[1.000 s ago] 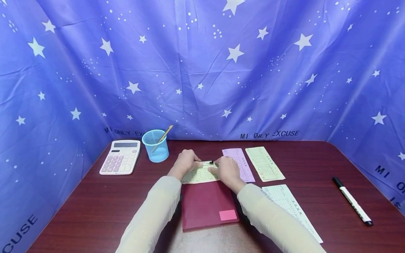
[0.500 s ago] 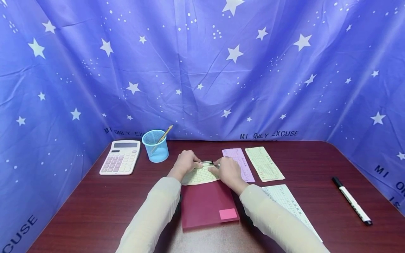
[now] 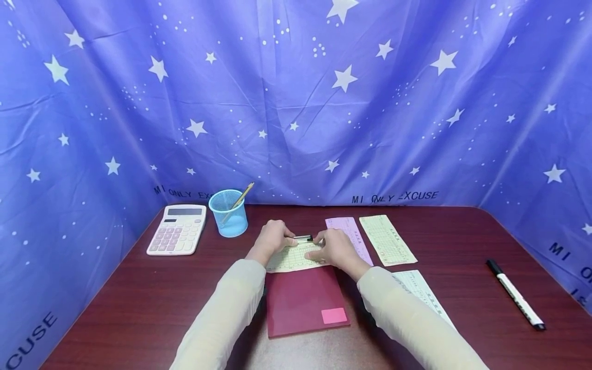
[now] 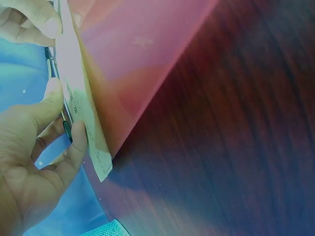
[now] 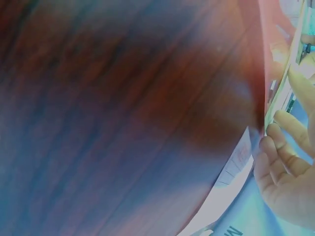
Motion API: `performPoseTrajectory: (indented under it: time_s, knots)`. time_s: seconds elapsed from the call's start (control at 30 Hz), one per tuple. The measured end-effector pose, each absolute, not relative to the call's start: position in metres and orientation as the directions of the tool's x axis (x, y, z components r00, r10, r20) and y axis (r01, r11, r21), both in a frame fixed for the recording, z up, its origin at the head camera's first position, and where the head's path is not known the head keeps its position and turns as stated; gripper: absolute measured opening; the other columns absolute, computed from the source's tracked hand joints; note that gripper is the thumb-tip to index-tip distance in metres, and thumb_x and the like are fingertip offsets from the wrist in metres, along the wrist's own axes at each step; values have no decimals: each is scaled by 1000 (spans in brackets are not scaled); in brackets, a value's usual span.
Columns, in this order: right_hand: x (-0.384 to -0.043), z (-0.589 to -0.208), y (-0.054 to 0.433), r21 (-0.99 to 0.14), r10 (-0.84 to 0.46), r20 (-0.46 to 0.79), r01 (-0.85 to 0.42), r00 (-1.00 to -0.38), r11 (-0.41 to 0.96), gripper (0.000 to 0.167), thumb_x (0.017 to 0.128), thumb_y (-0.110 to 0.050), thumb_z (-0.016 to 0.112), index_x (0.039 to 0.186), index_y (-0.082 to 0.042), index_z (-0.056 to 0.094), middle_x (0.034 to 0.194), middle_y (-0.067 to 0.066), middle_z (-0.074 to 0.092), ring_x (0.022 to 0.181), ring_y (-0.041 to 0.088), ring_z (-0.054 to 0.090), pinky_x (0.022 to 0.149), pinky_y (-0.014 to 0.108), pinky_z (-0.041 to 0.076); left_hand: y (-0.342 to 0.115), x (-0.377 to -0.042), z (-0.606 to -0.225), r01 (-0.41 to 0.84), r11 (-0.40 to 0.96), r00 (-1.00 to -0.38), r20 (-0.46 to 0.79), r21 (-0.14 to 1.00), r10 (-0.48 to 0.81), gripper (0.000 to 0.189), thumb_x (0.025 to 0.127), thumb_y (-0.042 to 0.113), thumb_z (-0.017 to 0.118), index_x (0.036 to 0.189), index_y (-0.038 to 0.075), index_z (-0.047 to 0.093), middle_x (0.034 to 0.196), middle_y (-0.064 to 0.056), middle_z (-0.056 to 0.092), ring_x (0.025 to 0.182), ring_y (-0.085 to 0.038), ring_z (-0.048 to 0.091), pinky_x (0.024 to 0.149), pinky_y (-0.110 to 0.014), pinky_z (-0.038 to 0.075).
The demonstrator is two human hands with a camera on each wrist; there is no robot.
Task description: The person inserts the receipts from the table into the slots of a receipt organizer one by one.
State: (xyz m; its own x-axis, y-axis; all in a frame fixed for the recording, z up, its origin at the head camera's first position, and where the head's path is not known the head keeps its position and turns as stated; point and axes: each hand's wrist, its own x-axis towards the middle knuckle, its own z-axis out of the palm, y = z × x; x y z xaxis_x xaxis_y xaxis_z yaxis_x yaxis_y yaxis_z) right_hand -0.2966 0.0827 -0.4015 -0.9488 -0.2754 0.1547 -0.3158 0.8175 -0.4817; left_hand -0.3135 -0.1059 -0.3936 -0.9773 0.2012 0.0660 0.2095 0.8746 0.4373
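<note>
A dark red clipboard (image 3: 302,300) with a pink label lies in front of the person. Across its top end is a pale yellow printed slip (image 3: 296,261), just below the metal clip (image 3: 302,238) with its black end. The left hand (image 3: 273,239) pinches at the clip's left part, thumb on top; in the left wrist view its fingers reach the edge of the slip (image 4: 81,98). At the right side, the right hand (image 3: 336,246) holds the slip, thumb on the paper and forefinger by the clip's black end. Its other fingertips line the paper's edge in the right wrist view.
At the back left stand a white calculator (image 3: 177,230) and a blue mesh cup (image 3: 231,221) with a pencil. A purple slip (image 3: 350,236), another yellow slip (image 3: 387,240) and a white form (image 3: 420,290) lie right of the clipboard. A marker (image 3: 515,294) lies far right.
The right hand has tilted and its wrist shifted a little to the right, so the sleeve covers more of the white form. The left hand stays at the clip.
</note>
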Motion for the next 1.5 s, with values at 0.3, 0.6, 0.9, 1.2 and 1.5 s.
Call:
performPoseTrajectory:
  time_s: [0.3, 0.6, 0.9, 1.2, 1.5]
  knots:
    - [-296, -408, 83, -455, -241, 165, -291, -956, 842, 38, 70, -35, 95, 96, -13, 77, 76, -1, 59, 69, 15, 55, 63, 34, 48, -105, -316, -390, 199, 874, -978, 28, 444, 209, 19, 86, 24, 83, 101, 12, 83, 106, -6, 77, 114, -31, 66, 98, -40, 53]
    - [-293, -408, 79, -351, -214, 217, -281, -952, 893, 39, 68, -46, 93, 94, -20, 80, 85, 0, 60, 82, 24, 64, 76, 44, 49, -104, -317, -385, 160, 885, -981, -27, 438, 190, 13, 89, 22, 81, 98, 13, 84, 106, -3, 77, 116, -28, 66, 99, -39, 52]
    - [-294, -404, 77, -346, -190, 175, -241, -966, 907, 39, 69, -47, 92, 92, -19, 78, 85, 0, 65, 85, 24, 66, 78, 46, 49, -105, -315, -386, 176, 882, -981, 1, 437, 196, 17, 87, 21, 83, 101, 11, 83, 107, -5, 77, 116, -31, 66, 100, -41, 51]
    - [-296, -404, 77, -356, -172, 145, -213, -974, 910, 41, 69, -48, 92, 94, -19, 76, 83, -1, 67, 85, 23, 66, 79, 47, 48, -104, -314, -388, 180, 877, -980, 6, 446, 198, 17, 87, 20, 82, 101, 10, 83, 105, -6, 77, 113, -30, 67, 97, -39, 53]
    - [-296, -401, 77, -362, -177, 126, -211, -976, 908, 43, 71, -47, 91, 98, -18, 76, 83, -2, 70, 88, 24, 67, 80, 48, 48, -104, -315, -388, 190, 879, -979, 23, 438, 200, 18, 86, 21, 83, 101, 11, 83, 106, -6, 77, 112, -32, 67, 97, -41, 53]
